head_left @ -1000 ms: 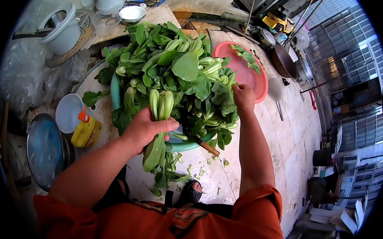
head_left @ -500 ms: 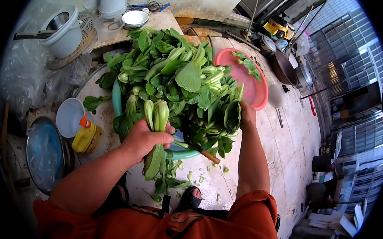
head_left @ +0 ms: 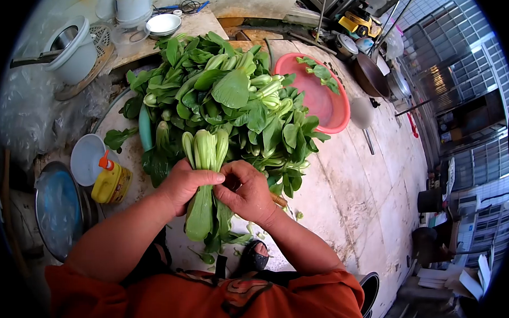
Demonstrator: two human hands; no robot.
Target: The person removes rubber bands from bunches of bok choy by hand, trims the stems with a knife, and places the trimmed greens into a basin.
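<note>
My left hand is closed around a bunch of bok choy, its pale stalk ends pointing away from me and its leaves hanging toward me. Pressed to the right side of that bunch is my right hand, fingers curled in; its fingertips are partly hidden. Just beyond both hands rises a large heap of bok choy over a green basin, which is mostly covered. A wooden handle pokes out below the heap, beside my right hand.
A pink basin with a few leaves stands to the right. At left are a yellow bottle, a white bucket and a metal basin. Leaf trimmings lie on the floor near my foot.
My right hand has moved from the right edge of the heap to the bunch in my left hand. The bunch looks fuller, with more stalks. The view has shifted slightly.
</note>
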